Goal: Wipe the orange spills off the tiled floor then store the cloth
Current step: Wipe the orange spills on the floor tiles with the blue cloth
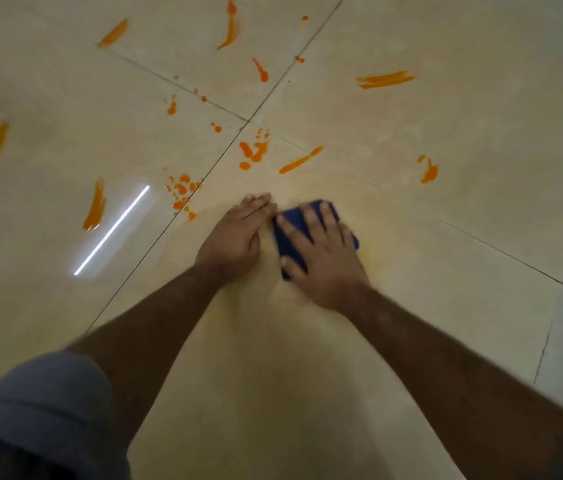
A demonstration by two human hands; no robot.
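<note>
Pressing down flat on the blue cloth point(311, 233) with the right hand point(321, 261), fingers spread wide over the folded fabric, not pinching it. Resting the left hand point(235, 233) palm-down on the tiled floor point(411, 237) just beside the cloth's left edge, fingers held together and pointing away from the body, fingertips near the cloth's upper left corner; holding nothing.

Lying on a cream tile a little below the cross where four grout lines meet, the cloth sitting over a faint yellowish smear on the floor.

Showing orange spills point(254, 152) in many spots beyond the hands: a cluster of drops just past the fingertips near the grout cross, another cluster point(181, 192) along the diagonal grout line to the left, a thin streak point(301, 160) above the cloth, a blotch point(429, 169) off to the right, a long stroke point(385, 79) toward the far right, and several curved streaks across the left and far tiles.

Reflecting a bright strip of light point(112, 230) on the glossy tile left of the hands. Showing a blue-grey sleeve point(41, 403) at the lower left corner of the view.
</note>
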